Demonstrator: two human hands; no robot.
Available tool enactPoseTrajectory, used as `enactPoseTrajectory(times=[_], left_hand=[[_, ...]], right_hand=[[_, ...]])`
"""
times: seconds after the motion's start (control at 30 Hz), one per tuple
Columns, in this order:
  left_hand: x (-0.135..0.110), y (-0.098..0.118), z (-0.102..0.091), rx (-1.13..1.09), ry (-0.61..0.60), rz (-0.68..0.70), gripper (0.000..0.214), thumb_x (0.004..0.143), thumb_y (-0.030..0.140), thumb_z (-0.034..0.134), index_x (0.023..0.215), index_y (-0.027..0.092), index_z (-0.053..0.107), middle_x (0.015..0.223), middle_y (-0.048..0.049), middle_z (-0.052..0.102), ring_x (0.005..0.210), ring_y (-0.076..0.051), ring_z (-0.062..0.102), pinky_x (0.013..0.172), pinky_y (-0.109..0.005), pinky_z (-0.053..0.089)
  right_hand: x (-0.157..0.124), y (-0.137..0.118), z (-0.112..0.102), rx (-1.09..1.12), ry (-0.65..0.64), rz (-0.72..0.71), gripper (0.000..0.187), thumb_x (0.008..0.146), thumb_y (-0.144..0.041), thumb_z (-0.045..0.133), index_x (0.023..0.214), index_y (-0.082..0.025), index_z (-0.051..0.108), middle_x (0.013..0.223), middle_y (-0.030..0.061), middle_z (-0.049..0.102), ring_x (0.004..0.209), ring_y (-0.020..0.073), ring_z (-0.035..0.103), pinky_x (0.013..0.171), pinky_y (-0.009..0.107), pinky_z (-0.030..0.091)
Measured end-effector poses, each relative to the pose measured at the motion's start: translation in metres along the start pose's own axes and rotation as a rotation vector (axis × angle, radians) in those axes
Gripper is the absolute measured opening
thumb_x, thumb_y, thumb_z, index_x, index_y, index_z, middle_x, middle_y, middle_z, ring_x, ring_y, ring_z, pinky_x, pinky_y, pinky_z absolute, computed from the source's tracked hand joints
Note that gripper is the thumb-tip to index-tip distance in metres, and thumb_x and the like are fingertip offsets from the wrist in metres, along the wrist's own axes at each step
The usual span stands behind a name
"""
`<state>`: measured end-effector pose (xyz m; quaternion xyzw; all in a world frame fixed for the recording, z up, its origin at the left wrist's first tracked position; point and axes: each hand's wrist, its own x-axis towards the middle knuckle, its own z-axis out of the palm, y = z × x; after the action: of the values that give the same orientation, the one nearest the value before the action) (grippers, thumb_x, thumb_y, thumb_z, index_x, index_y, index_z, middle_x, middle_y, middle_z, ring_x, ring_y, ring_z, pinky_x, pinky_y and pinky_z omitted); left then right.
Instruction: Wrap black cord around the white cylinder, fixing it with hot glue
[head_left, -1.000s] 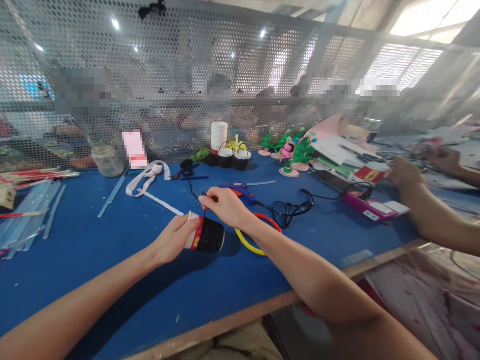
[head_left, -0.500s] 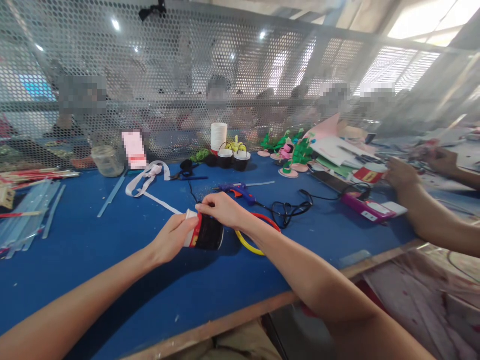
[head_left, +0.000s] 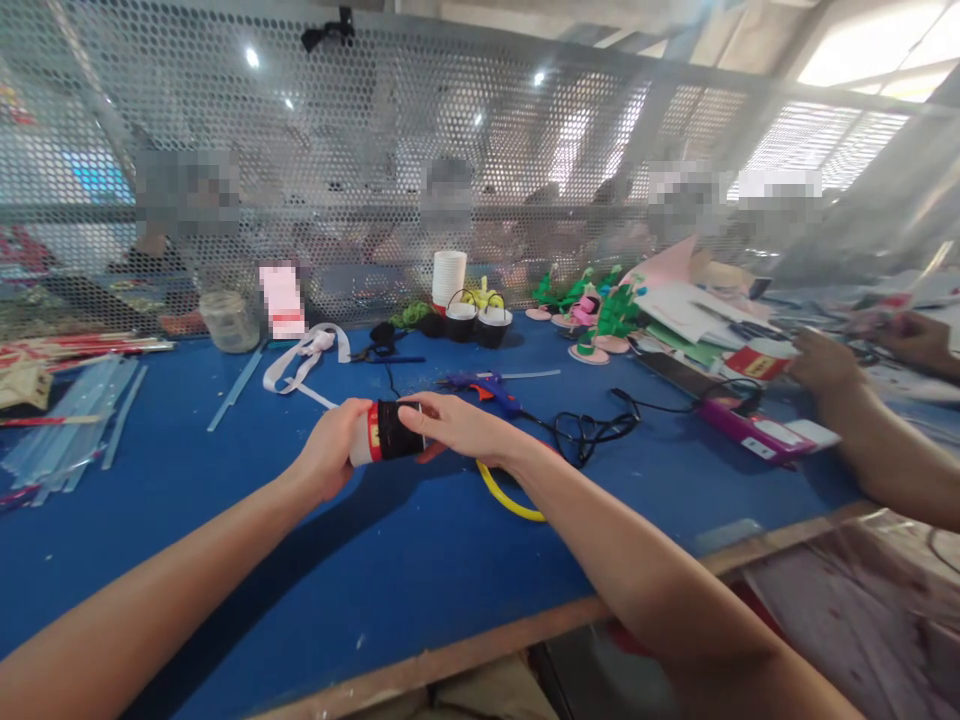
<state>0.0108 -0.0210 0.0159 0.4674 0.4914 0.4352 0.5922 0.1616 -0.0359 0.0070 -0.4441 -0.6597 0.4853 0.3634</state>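
Observation:
A paper cup (head_left: pixel 380 432), white and red with black yarn wound round part of it, lies sideways between my hands above the blue table. My left hand (head_left: pixel 335 445) is closed round its white end. At the black-wrapped end, my right hand (head_left: pixel 442 425) grips the cup with the thumb and fingers on either side. A black strand runs from the cup back toward a dark ball of yarn (head_left: pixel 384 333). Behind my left hand lies a loose white ribbon (head_left: pixel 307 362). A blue glue gun (head_left: pixel 487 388) rests just beyond my right hand.
A yellow ring (head_left: pixel 504 497) lies partly under my right forearm. Behind stand stacked white cups (head_left: pixel 449 278), two black-wrapped cups (head_left: pixel 493 326) and green plant figures (head_left: pixel 616 312). Glue sticks (head_left: pixel 71 425) lie at left. A purple device (head_left: pixel 754 430) and another person's hand (head_left: pixel 825 365) are at right.
The cup has turned from tilted to nearly level and moved slightly left and up. My right hand has gone from pinching at its upper edge to gripping its wrapped end.

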Motion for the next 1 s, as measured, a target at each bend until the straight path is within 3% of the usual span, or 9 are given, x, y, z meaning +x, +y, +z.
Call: enactPoseTrajectory(times=[0.13, 0.33, 0.53, 0.67, 0.87, 1.0], left_hand=[[0.002, 0.000, -0.003, -0.031, -0.110, 0.058, 0.012, 0.059, 0.022, 0.050, 0.051, 0.014, 0.045, 0.041, 0.0067, 0.042, 0.036, -0.005, 0.036, 0.036, -0.017, 0.027], [0.000, 0.017, -0.006, -0.108, -0.168, -0.087, 0.022, 0.066, 0.033, 0.049, 0.055, 0.014, 0.051, 0.046, 0.0018, 0.052, 0.041, -0.009, 0.046, 0.043, -0.022, 0.036], [-0.001, 0.010, -0.009, 0.006, -0.221, 0.000, 0.023, 0.060, 0.034, 0.060, 0.057, 0.012, 0.054, 0.046, 0.0031, 0.051, 0.041, -0.007, 0.043, 0.040, -0.019, 0.030], [-0.002, 0.003, -0.009, 0.143, -0.219, 0.070, 0.022, 0.060, 0.033, 0.059, 0.056, 0.012, 0.053, 0.044, 0.0050, 0.047, 0.040, -0.005, 0.037, 0.040, -0.018, 0.025], [-0.005, 0.002, -0.009, 0.309, -0.240, 0.132, 0.030, 0.066, 0.040, 0.048, 0.053, 0.013, 0.050, 0.045, 0.0037, 0.044, 0.042, -0.007, 0.035, 0.041, -0.019, 0.025], [-0.004, 0.000, -0.009, 0.380, -0.238, 0.127, 0.033, 0.067, 0.042, 0.045, 0.050, 0.014, 0.048, 0.042, 0.0040, 0.040, 0.041, -0.008, 0.034, 0.041, -0.020, 0.024]], right_hand=[[0.000, 0.001, 0.000, -0.041, 0.029, -0.061, 0.043, 0.066, -0.034, 0.059, 0.103, -0.013, 0.049, 0.087, 0.0053, 0.057, 0.067, 0.0111, 0.054, 0.061, 0.025, 0.048], [-0.004, -0.009, 0.003, -0.386, 0.159, -0.345, 0.052, 0.061, -0.028, 0.064, 0.108, -0.016, 0.045, 0.102, 0.0074, 0.055, 0.086, 0.0161, 0.053, 0.077, 0.031, 0.042], [-0.009, -0.005, 0.007, -0.561, 0.180, -0.529, 0.051, 0.062, -0.028, 0.064, 0.108, -0.018, 0.043, 0.106, 0.0094, 0.051, 0.098, 0.0196, 0.049, 0.083, 0.034, 0.038], [-0.011, 0.003, 0.007, -0.441, 0.235, -0.471, 0.047, 0.063, -0.034, 0.063, 0.103, -0.017, 0.046, 0.102, 0.0090, 0.054, 0.093, 0.0179, 0.052, 0.081, 0.032, 0.041], [-0.009, 0.013, 0.004, -0.224, 0.354, -0.336, 0.020, 0.067, -0.029, 0.058, 0.083, -0.017, 0.054, 0.092, 0.0057, 0.060, 0.081, 0.0142, 0.056, 0.073, 0.028, 0.044], [-0.010, 0.008, -0.010, -0.252, 0.446, -0.188, 0.012, 0.072, -0.027, 0.051, 0.069, -0.016, 0.054, 0.067, 0.0026, 0.062, 0.059, 0.0120, 0.056, 0.056, 0.024, 0.044]])
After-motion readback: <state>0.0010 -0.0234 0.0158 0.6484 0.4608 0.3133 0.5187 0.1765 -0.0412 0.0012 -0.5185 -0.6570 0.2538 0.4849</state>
